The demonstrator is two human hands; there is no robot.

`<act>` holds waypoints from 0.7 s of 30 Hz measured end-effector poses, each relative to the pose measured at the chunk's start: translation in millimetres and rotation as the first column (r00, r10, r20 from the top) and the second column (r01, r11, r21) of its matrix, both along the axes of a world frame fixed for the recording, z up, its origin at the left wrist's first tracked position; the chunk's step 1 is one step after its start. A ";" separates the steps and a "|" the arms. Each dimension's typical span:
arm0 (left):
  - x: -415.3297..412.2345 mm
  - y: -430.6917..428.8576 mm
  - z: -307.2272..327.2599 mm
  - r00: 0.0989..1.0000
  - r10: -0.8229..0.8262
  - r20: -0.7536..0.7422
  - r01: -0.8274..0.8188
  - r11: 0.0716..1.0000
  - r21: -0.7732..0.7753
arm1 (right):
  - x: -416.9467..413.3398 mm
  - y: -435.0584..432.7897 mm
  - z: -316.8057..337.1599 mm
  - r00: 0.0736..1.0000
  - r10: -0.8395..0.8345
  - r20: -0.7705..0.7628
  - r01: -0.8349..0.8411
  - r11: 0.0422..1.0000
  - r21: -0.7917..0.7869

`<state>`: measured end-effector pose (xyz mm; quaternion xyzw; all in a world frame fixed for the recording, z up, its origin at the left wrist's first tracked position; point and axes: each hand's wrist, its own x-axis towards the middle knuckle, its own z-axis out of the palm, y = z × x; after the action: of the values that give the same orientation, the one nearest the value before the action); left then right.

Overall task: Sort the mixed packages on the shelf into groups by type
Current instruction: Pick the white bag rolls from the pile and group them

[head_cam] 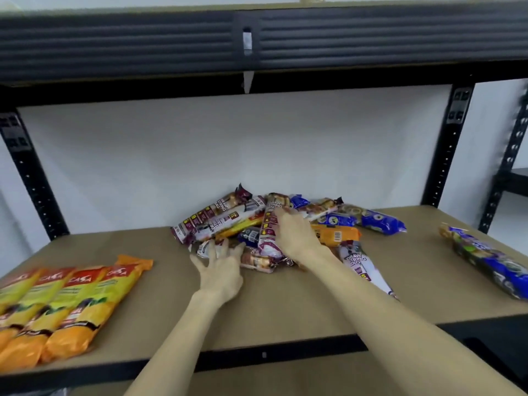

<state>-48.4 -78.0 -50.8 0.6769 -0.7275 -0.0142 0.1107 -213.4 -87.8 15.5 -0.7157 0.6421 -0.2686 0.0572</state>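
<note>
A mixed pile of packages (251, 221) lies at the back middle of the brown shelf board (160, 318). It holds maroon-and-white draw-string-bag rolls, blue packs and an orange pack (337, 232). My right hand (294, 235) grips one maroon-and-white roll (268, 232) that stands tilted on the pile. With fingers spread, my left hand (221, 270) rests at the pile's front edge, touching a pack there. Several orange-and-yellow packs (65, 304) lie side by side at the left. One blue pack (491, 261) lies alone at the right.
A dark upper shelf beam (257, 47) hangs low over the work area. Black uprights (31, 178) stand at the back corners, with a white wall behind. A second rack (514, 178) stands at the far right. Another maroon-and-white roll (363, 267) lies under my right forearm.
</note>
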 end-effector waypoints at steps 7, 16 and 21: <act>48.2 8.9 -7.1 0.974 -0.107 0.201 0.138 0.980 -0.145 | 29.3 -62.2 -17.2 0.960 -0.269 0.080 0.252 0.951 0.178; 79.4 75.7 8.9 0.990 -0.080 0.114 0.087 0.995 -0.053 | 3.6 64.0 -12.7 0.961 -0.178 0.211 0.165 0.983 0.078; 41.4 112.6 27.8 0.987 0.014 0.157 -0.019 0.999 0.028 | 0.4 153.7 -30.6 0.971 -0.224 0.087 0.210 0.966 0.153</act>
<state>-7.0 34.6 -23.0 0.6836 -0.7280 0.0293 0.0431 -213.1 65.9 -15.1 -0.6202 0.7304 -0.2635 0.1117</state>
